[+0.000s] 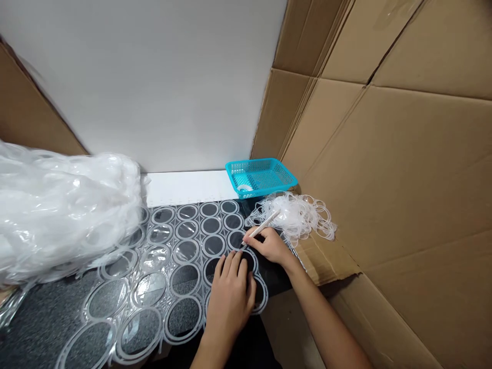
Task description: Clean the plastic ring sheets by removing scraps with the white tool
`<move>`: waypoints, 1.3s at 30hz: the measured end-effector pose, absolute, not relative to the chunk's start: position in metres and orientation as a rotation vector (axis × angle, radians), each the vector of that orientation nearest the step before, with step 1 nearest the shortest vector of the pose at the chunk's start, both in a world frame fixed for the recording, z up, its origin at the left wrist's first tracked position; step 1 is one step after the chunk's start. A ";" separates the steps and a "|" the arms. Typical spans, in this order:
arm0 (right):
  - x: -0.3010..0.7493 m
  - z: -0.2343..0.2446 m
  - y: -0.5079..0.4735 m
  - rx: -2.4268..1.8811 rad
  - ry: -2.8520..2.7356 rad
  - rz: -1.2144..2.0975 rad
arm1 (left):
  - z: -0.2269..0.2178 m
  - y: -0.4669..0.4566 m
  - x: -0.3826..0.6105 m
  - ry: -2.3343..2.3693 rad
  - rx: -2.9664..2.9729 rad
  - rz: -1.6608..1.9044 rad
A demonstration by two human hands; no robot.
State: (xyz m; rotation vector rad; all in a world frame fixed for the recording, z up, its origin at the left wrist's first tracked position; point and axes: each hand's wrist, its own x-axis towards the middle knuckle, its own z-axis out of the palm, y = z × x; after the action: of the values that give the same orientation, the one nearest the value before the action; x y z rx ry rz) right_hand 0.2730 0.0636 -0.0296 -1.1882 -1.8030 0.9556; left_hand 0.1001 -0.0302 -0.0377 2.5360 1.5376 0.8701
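A clear plastic sheet of moulded rings lies on a dark speckled work surface. My left hand rests flat on the sheet's near right part, fingers stretched out over a ring. Just beyond it, my right hand is closed in a pinch round a thin white stick tool, whose tip touches the sheet at a ring's edge. A loose heap of separated clear rings lies right behind my right hand.
A turquoise mesh basket stands at the back, holding something white. A big bundle of clear plastic sheets fills the left. Cardboard walls close in the right side, a white wall the back.
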 end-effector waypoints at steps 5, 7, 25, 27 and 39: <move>0.276 -0.033 0.060 -1.060 -1.906 0.815 | -0.037 -0.027 0.100 1.558 2.502 0.868; 0.280 -0.034 0.055 -1.029 -2.035 0.688 | -0.038 -0.026 0.099 1.566 2.488 0.876; 0.268 0.004 0.135 -1.126 -2.165 0.117 | -0.027 -0.031 0.095 1.522 2.322 0.836; 0.266 -0.001 0.135 -1.113 -2.063 0.329 | -0.025 -0.033 0.093 1.498 2.304 0.830; 0.265 -0.031 0.122 -1.084 -1.851 1.040 | -0.024 -0.034 0.094 1.540 2.278 0.857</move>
State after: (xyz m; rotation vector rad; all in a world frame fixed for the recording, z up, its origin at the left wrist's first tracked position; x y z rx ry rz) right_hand 0.2651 0.1217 -0.0312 -1.0836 -1.8505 1.0398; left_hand 0.0943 -0.0337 -0.0244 2.2777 1.5400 0.8567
